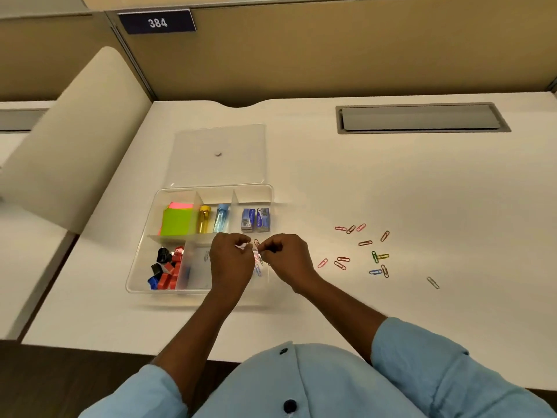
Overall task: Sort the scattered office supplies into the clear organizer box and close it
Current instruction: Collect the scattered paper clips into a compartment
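Blurred paper clips (256,252) between curled hands (232,262) (290,260)

Bench (422,182): open surface between box (180,292) and scattered paper clips (365,243), and along the near edge. Obstacles: flat lid (241,170) behind box, box walls and dividers (184,267), partition wall (331,61) at back.

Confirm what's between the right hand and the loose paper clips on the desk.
Nothing. In the head view, only bare desk separates the right hand from the nearest of the loose paper clips.
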A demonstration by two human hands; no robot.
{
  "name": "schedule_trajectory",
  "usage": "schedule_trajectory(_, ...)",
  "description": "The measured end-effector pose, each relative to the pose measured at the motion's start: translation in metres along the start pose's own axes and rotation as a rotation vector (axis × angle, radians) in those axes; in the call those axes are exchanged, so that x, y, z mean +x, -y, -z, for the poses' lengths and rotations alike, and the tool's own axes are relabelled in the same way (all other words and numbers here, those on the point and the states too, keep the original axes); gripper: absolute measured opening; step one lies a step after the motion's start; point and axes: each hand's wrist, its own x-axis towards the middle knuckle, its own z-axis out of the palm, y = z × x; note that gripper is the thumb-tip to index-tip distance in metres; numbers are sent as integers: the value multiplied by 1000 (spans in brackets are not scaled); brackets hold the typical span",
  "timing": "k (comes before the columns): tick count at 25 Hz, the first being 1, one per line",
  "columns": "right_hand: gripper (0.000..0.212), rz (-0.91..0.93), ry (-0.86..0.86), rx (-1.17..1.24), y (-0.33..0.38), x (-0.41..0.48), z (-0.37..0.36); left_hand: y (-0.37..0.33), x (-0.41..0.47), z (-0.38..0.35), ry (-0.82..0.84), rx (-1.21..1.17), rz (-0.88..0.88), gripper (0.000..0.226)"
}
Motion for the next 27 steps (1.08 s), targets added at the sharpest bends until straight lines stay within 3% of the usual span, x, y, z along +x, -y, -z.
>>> schedule_trajectory(7, 25, 181, 133, -198, 1, -8, -14, 10, -4, 1, -56, 121, 6, 14)
schedule_trajectory(11, 32, 216, 253, -301, -3, -9, -14, 3, -9, -1, -66, 129, -99, 19)
schedule_trajectory(13, 26, 258, 144, -258, -7, -10, -7, -3, -12, -4, -62, 104, -165, 17)
schedule_trajectory(19, 10, 237, -437, -99, -41, -6, 52, -21, -25, -31, 38, 19, -436, 15)
schedule_trajectory(21, 18, 163, -604, -197, -67, -6, 85, -27, -35, -48, 162, 47, -517, 21)
schedule_trajectory(23, 39, -42, -679, -343, -94, -12, 117, -32, -47, -67, 369, 148, -526, 37)
schedule_trajectory(27, 74, -454, -582, -470, -135, -41, 149, -32, -73, -103, 666, 320, -340, 70)
